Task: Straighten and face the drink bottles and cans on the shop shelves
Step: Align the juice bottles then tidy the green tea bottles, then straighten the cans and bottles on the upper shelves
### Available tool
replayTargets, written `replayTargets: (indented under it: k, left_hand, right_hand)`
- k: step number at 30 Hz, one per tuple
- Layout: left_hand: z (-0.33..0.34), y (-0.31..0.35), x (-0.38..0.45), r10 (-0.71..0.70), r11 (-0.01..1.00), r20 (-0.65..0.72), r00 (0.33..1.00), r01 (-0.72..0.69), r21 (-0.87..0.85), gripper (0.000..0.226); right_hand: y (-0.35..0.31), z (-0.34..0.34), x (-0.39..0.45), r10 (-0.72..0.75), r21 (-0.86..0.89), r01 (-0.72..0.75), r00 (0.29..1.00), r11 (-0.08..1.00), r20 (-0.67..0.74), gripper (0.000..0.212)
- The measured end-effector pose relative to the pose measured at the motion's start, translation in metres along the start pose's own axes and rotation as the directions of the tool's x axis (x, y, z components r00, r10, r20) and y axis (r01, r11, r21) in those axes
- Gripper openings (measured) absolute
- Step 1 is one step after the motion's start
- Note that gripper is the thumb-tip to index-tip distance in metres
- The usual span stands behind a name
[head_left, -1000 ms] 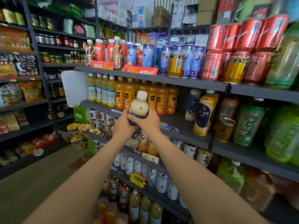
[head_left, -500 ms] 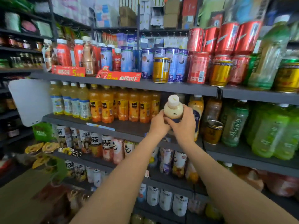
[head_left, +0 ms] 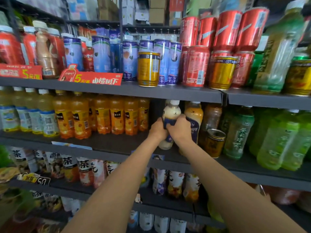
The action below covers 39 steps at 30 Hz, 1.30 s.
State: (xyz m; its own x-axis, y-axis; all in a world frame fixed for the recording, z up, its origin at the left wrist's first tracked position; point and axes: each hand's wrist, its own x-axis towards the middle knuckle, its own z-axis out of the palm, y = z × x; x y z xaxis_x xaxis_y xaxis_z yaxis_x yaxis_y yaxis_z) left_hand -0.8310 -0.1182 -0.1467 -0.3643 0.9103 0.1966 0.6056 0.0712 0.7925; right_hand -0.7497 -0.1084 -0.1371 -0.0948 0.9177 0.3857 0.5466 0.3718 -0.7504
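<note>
A cream-coloured bottle [head_left: 171, 113] with a white cap and a dark blue label stands upright on the middle shelf [head_left: 117, 145]. My left hand [head_left: 157, 129] grips its left side and my right hand [head_left: 180, 129] grips its right side, both around the label. Its base sits low on the shelf, partly hidden behind my hands. Just right of it stands a similar orange-tinted bottle [head_left: 194, 115], then a brown bottle [head_left: 212, 116] with a small gold can [head_left: 214, 142] in front. To the left runs a row of orange juice bottles [head_left: 102, 115].
The shelf above [head_left: 151, 92] carries red cans [head_left: 195, 66], gold cans [head_left: 148, 68], blue cans and red bottles behind red price tags. Green tea bottles [head_left: 279, 140] fill the right side. Tea bottles [head_left: 84, 170] line the lower shelf. A dark gap lies between the orange juice row and the held bottle.
Both hands have carried the cream bottle rightward and deeper into the middle shelf, lowering it beside the orange-tinted bottle. The view has shifted right and closer to the shelves.
</note>
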Motion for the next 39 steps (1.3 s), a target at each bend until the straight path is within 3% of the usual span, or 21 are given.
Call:
replayTargets:
  k: [3,6,8,12,16,22,31,33,35,37,39]
  left_hand:
    - [0.006,-0.004,0.013,-0.018,0.999,0.030,0.999,0.019,-0.043,0.043]
    - [0.006,-0.010,0.018,-0.021,0.998,0.008,1.000,0.021,-0.065,0.043]
    - [0.010,-0.019,0.017,-0.038,0.999,0.021,0.999,0.038,-0.033,0.045]
    - [0.028,-0.032,0.008,-0.189,0.978,0.060,0.980,0.183,0.096,0.051]
    - [0.038,-0.025,0.011,-0.196,0.975,0.030,0.980,0.192,0.108,0.048]
    - [0.048,-0.026,0.018,-0.209,0.972,0.032,0.977,0.204,0.118,0.046]
    - [0.057,-0.018,0.029,-0.276,0.961,0.110,0.955,0.275,0.021,0.070]
    - [0.062,-0.015,0.025,-0.294,0.955,0.042,0.955,0.295,-0.026,0.072]
    - [0.067,-0.011,0.015,-0.298,0.953,-0.131,0.946,0.286,-0.103,0.067]
    - [0.071,-0.008,-0.003,-0.211,0.977,-0.336,0.918,0.191,-0.093,0.053]
    - [0.076,-0.004,-0.024,-0.097,0.995,-0.449,0.888,0.082,-0.054,0.037]
  right_hand:
    - [0.008,-0.011,-0.002,-0.019,-0.129,0.005,0.994,0.992,-0.110,0.021]
    - [0.024,-0.026,-0.010,0.037,-0.152,-0.088,0.949,0.984,-0.312,0.024]
    - [0.033,-0.029,-0.015,0.103,-0.120,-0.158,0.923,0.980,-0.371,0.035]
    - [0.048,-0.016,-0.025,0.269,-0.215,-0.313,0.940,0.925,-0.211,0.067]
    - [0.055,-0.007,-0.023,0.325,-0.246,-0.346,0.938,0.906,-0.123,0.052]
    - [0.055,-0.004,-0.013,0.312,-0.229,-0.326,0.945,0.917,-0.096,0.051]
    - [0.065,-0.005,-0.011,0.268,-0.221,-0.272,0.962,0.937,-0.047,0.055]
    - [0.065,-0.008,-0.010,0.275,-0.196,-0.272,0.961,0.942,-0.009,0.054]
    - [0.066,-0.011,-0.013,0.256,-0.188,-0.251,0.967,0.950,0.004,0.054]
    - [0.073,-0.019,-0.020,0.161,-0.241,-0.172,0.985,0.955,-0.065,0.053]
    - [0.084,-0.034,-0.023,0.051,-0.342,-0.105,0.986,0.934,-0.161,0.052]
